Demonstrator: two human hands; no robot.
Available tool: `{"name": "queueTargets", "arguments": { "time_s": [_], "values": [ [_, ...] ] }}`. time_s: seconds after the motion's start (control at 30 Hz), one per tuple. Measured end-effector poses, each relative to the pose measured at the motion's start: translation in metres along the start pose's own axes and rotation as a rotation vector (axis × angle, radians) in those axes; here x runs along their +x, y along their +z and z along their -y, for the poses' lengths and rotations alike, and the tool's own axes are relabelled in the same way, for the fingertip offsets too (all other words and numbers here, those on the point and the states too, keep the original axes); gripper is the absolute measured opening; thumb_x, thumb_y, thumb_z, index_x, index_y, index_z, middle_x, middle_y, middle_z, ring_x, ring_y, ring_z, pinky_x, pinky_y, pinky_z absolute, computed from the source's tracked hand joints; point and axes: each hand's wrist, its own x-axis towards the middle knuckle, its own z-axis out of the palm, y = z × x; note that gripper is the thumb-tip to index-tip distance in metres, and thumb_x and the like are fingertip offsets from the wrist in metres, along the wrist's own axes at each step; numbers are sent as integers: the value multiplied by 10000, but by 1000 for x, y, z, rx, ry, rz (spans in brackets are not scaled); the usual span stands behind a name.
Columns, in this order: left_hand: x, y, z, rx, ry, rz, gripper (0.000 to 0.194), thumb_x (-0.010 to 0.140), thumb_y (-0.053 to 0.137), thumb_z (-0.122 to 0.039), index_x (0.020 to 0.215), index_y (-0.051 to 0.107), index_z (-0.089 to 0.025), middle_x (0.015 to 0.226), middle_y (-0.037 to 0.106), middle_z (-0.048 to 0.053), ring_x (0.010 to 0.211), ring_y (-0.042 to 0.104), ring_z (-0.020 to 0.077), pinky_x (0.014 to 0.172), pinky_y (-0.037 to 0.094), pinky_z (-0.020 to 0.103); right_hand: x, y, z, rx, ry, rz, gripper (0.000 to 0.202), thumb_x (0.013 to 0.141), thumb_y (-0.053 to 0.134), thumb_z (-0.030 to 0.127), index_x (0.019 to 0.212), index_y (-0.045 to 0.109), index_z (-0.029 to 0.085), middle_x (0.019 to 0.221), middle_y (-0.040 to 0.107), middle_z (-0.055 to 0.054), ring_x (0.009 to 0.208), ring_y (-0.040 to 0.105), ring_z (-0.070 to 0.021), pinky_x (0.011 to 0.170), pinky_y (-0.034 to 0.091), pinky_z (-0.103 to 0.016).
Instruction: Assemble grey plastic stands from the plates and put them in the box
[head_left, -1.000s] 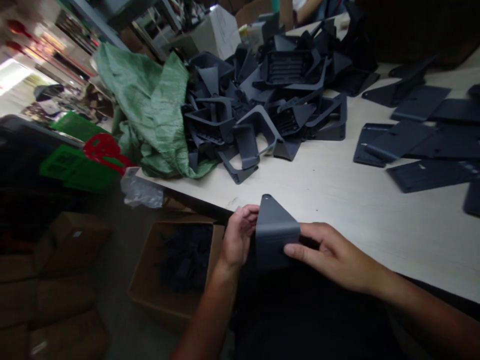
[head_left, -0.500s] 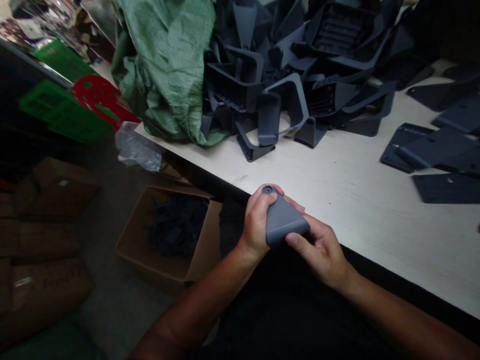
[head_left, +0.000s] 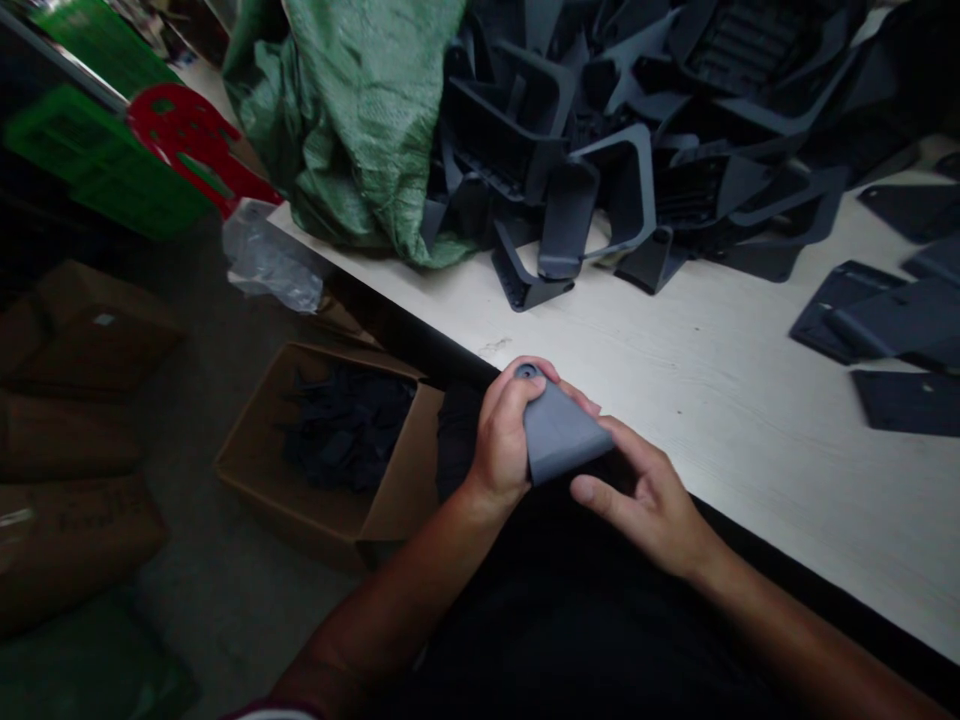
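Observation:
A grey, roughly triangular plastic part [head_left: 564, 432] with a round hole near its top corner is held at the table's front edge. My left hand [head_left: 504, 425] is closed around its left side, the thumb pressed beside the hole. At the right corner of the part is my right hand [head_left: 649, 490], its thumb spread away from the fingers. Those fingertips lie at or behind the part's edge; whether they touch it I cannot tell. The part's underside is hidden.
Similar dark plastic parts [head_left: 611, 190] are heaped on the pale table [head_left: 750, 400] beside a green woven sack [head_left: 375, 130]. Flat dark pieces [head_left: 892, 320] lie at the right. Below left stands an open carton [head_left: 255, 430] holding dark pieces. A red stool [head_left: 180, 130] is farther back.
My right thumb has come off the part's lower edge, and that hand has opened a little. My left hand keeps its hold. The whole view has shifted slightly.

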Motion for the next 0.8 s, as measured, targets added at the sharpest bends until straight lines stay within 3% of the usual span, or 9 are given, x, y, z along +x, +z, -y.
{"name": "queueTargets", "arguments": {
  "time_s": [0.13, 0.23, 0.37, 0.43, 0.5, 0.6, 0.67, 0.8],
  "values": [
    [1, -10, -2, -37, 12, -39, 124, 934, 518, -301, 956, 600, -210, 750, 769, 53, 789, 758, 250, 856, 589, 409, 6, -6, 0, 34, 104, 55, 295, 1023, 712, 461, 1239, 766, 268, 1262, 794, -44, 1239, 714, -257, 1109, 518, -344],
    [1, -19, -1, 18, -2, -80, 170, 943, 540, -373, 975, 611, -222, 728, 744, 36, 766, 735, 253, 781, 566, 371, 11, -5, -1, 116, 208, 88, 321, 999, 731, 519, 1160, 808, 252, 1189, 818, -48, 1158, 743, -255, 1069, 540, -338],
    [-3, -41, 2, 210, -65, -202, 259, 905, 663, -450, 846, 655, -197, 696, 651, 1, 675, 604, 172, 675, 456, 280, 16, -2, 1, 206, 375, 141, 379, 941, 785, 554, 1146, 834, 239, 1146, 834, -69, 1025, 781, -261, 947, 609, -334],
    [-8, -58, 6, 177, -163, -267, 291, 854, 738, -441, 757, 633, -188, 684, 606, -12, 645, 542, 140, 653, 419, 267, 18, 0, 0, 163, 427, 152, 413, 910, 807, 572, 1148, 844, 236, 1131, 840, -82, 1013, 792, -280, 916, 634, -339],
    [-14, -76, 11, 48, -347, -304, 296, 804, 785, -433, 756, 639, -180, 703, 626, -2, 650, 560, 144, 664, 438, 272, 20, 1, -3, 67, 454, 178, 463, 892, 802, 607, 1168, 848, 238, 1125, 843, -96, 983, 803, -299, 833, 664, -342],
    [-25, -105, 14, -147, -534, -339, 291, 816, 767, -432, 881, 706, -155, 815, 729, 67, 744, 672, 204, 750, 524, 316, 26, 1, -9, -109, 458, 174, 564, 861, 794, 663, 1261, 819, 267, 1173, 839, -107, 789, 807, -286, 554, 649, -315],
    [-31, -126, 9, -241, -481, -447, 266, 860, 730, -379, 963, 729, -134, 874, 765, 105, 785, 713, 232, 799, 562, 344, 32, -1, -11, -171, 440, 121, 596, 837, 791, 697, 1265, 813, 284, 1217, 831, -106, 783, 816, -294, 521, 654, -317],
    [-37, -191, -24, -313, -211, -770, 243, 918, 673, -299, 1065, 724, -113, 921, 783, 127, 780, 738, 234, 779, 600, 350, 45, -10, -12, -149, 444, 60, 598, 791, 779, 759, 1126, 858, 270, 1173, 841, -122, 1039, 821, -375, 853, 718, -437]
  ]
}}
